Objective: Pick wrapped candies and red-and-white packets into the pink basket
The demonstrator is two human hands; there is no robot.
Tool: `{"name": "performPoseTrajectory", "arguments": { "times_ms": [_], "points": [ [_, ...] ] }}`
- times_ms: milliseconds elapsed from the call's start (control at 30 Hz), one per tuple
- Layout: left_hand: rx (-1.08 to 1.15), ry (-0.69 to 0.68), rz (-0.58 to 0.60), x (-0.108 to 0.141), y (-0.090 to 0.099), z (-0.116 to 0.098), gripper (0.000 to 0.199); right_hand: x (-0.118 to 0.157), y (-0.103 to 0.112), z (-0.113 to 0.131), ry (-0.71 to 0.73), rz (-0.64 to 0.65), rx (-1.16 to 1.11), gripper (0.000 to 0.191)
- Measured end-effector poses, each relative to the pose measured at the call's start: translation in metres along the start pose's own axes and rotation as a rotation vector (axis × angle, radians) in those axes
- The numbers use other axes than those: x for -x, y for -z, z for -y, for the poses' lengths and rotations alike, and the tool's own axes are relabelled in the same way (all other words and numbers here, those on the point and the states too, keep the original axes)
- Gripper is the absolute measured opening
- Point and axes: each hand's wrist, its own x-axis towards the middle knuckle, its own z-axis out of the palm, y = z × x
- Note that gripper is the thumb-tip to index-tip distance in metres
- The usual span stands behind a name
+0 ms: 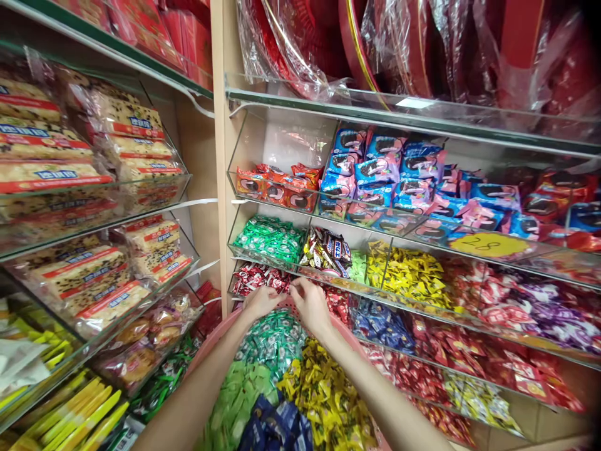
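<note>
My left hand [263, 302] and my right hand [308, 302] are side by side at the far rim of a pink basket [345, 331], fingers curled inward. Whatever they hold, if anything, is too small to make out. Beneath my arms the basket bears wrapped sweets in heaps: dark green [272, 338], light green [244, 394], yellow [328, 394] and dark blue [277, 426]. Just beyond my fingers lies a shelf compartment of red and white sweets [256, 279]. Above it sit green sweets [270, 241] and brown-wrapped bars [328, 250].
Glass-fronted shelves [404, 228] of packets fill the right, with a yellow price tag [488, 244]. Packaged cakes [136, 119] line the shelves at left. A wooden upright [219, 150] stands between them. Plastic-wrapped red items [319, 44] are on top.
</note>
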Motion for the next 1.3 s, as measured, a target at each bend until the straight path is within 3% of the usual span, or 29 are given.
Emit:
{"name": "performPoseTrajectory", "arguments": {
  "times_ms": [233,400,533,667,1067,1167,1300],
  "points": [
    [0.047,0.011,0.008,0.000,0.003,0.004,0.056,-0.068,0.011,0.068,0.277,0.003,0.324,0.021],
    [0.038,0.009,-0.012,0.004,0.007,0.007,0.059,-0.115,-0.010,0.080,0.091,0.083,0.577,0.024],
    [0.043,0.037,-0.017,0.006,0.010,0.013,0.059,-0.132,-0.029,0.080,-0.080,0.132,0.614,0.028],
    [0.056,0.045,-0.027,0.006,0.012,0.022,0.060,-0.136,-0.038,0.076,-0.173,0.163,0.588,0.028],
    [0.115,0.074,-0.042,0.002,0.008,0.039,0.055,-0.132,-0.034,0.079,-0.194,0.071,0.497,0.030],
    [0.127,0.077,-0.037,0.001,0.007,0.040,0.053,-0.122,-0.024,0.083,-0.110,-0.017,0.416,0.026],
    [0.112,0.065,-0.044,0.000,0.008,0.040,0.058,-0.088,-0.007,0.078,0.119,-0.138,0.238,0.024]
  ]
}}
